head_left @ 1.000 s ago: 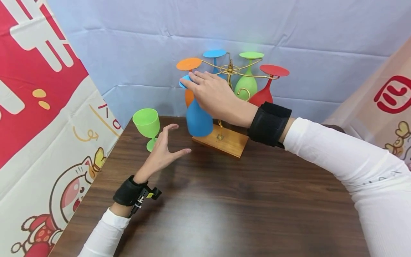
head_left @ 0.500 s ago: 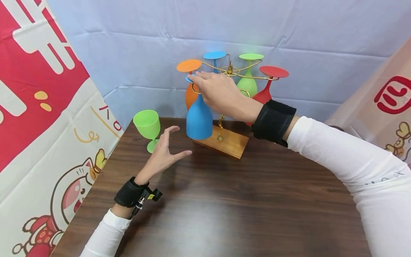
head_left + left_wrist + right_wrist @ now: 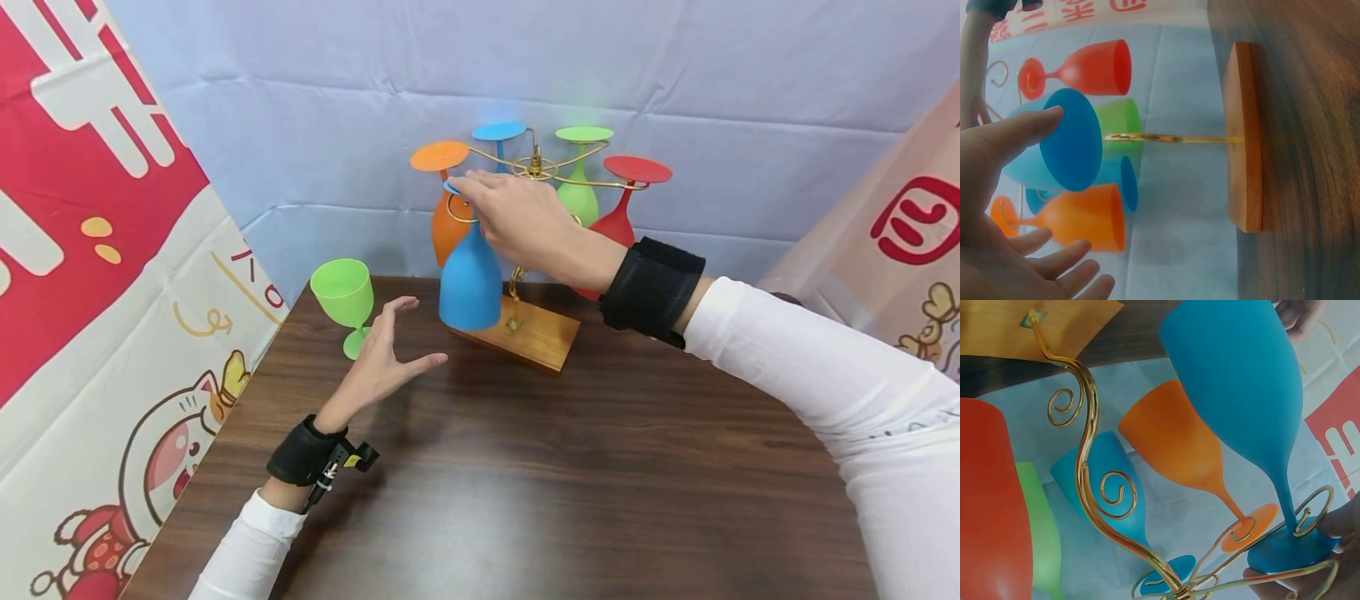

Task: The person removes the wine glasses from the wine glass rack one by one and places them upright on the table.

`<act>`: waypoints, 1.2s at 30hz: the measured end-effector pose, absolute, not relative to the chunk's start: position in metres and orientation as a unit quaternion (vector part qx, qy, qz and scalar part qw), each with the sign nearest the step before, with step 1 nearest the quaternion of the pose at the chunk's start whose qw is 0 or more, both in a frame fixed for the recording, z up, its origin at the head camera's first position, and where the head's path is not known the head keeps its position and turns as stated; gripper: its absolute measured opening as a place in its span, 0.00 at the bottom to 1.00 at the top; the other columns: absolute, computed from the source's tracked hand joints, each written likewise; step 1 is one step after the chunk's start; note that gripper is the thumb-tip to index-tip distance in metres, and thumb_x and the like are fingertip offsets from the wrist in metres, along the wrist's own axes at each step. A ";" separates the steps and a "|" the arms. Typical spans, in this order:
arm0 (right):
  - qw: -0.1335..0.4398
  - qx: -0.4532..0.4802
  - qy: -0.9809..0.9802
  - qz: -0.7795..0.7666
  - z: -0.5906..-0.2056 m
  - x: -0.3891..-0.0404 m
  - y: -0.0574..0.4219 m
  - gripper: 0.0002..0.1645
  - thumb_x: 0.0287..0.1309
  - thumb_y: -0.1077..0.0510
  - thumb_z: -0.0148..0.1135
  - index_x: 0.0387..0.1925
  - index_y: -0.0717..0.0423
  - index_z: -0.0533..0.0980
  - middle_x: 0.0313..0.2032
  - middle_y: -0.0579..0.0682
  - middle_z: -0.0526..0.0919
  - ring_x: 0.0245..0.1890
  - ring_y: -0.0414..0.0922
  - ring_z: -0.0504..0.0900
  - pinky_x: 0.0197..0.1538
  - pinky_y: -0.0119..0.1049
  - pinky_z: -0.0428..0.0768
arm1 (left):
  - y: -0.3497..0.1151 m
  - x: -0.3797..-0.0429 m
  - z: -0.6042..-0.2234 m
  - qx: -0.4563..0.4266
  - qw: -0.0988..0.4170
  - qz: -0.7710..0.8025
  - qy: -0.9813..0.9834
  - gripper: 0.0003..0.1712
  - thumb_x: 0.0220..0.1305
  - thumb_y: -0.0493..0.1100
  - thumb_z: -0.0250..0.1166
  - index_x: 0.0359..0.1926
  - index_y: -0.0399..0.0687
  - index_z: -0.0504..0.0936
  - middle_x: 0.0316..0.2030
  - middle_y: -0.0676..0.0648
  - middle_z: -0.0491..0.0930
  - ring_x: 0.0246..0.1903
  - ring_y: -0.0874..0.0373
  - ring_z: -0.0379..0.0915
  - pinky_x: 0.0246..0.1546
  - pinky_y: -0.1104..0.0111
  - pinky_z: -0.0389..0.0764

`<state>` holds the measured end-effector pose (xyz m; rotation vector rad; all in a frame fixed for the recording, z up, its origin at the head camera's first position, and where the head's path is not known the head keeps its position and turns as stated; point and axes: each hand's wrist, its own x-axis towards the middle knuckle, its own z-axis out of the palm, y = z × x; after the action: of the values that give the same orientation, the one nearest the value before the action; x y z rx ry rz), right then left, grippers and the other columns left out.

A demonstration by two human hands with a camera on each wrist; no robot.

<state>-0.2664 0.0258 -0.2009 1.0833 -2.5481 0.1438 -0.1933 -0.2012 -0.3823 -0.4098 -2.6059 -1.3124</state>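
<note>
My right hand [image 3: 528, 217] pinches the round foot of an upside-down blue goblet [image 3: 471, 283] at the front left of a gold wire rack [image 3: 537, 167]. In the right wrist view, the goblet's stem stands within a looped end of the rack's wire, and thumb and fingers [image 3: 1340, 524] hold the foot's edge. My left hand [image 3: 378, 358] is held with thumb and fingers spread apart, lower left of that goblet, holding nothing. In the left wrist view, its thumb overlaps the goblet's bowl [image 3: 1079, 147]. A green goblet [image 3: 342, 292] stands upright just beyond the left hand.
Orange [image 3: 448, 229], red [image 3: 617, 218], light green [image 3: 579, 196] and another blue goblet [image 3: 499, 132] hang upside down on the rack. Its wooden base [image 3: 540, 333] stands on the dark wooden table [image 3: 525, 467]. A pale cloth [image 3: 337, 133] hangs behind, a printed one [image 3: 172, 417] at left.
The blue goblet has shifted slightly right and become more upright, its stem now showing at the wire loop. The right hand has moved a little right and down. The left hand barely moved.
</note>
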 end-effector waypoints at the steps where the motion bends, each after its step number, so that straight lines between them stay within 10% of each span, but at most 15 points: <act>1: 0.183 0.384 -0.904 0.051 -0.201 -0.266 0.026 0.27 0.77 0.60 0.48 0.73 0.53 0.68 0.69 0.58 0.75 0.63 0.57 0.81 0.32 0.44 0.83 | -0.201 -0.193 -0.383 -0.138 0.097 -0.444 -0.880 0.52 0.58 0.48 0.77 0.75 0.45 0.56 0.73 0.39 0.62 0.73 0.41 0.58 0.72 0.37 0.61; 36: 0.184 0.377 -0.905 0.062 -0.202 -0.264 0.054 0.27 0.74 0.59 0.55 0.71 0.55 0.71 0.65 0.58 0.80 0.64 0.57 0.80 0.43 0.47 0.88 | -0.196 -0.192 -0.386 -0.141 0.086 -0.451 -0.877 0.52 0.58 0.48 0.77 0.75 0.46 0.56 0.74 0.40 0.62 0.74 0.42 0.56 0.73 0.39 0.60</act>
<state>-0.2644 0.0538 -0.2017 1.0642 -2.5527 0.1753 -0.1916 -0.1965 -0.3856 -0.4203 -2.6152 -1.3432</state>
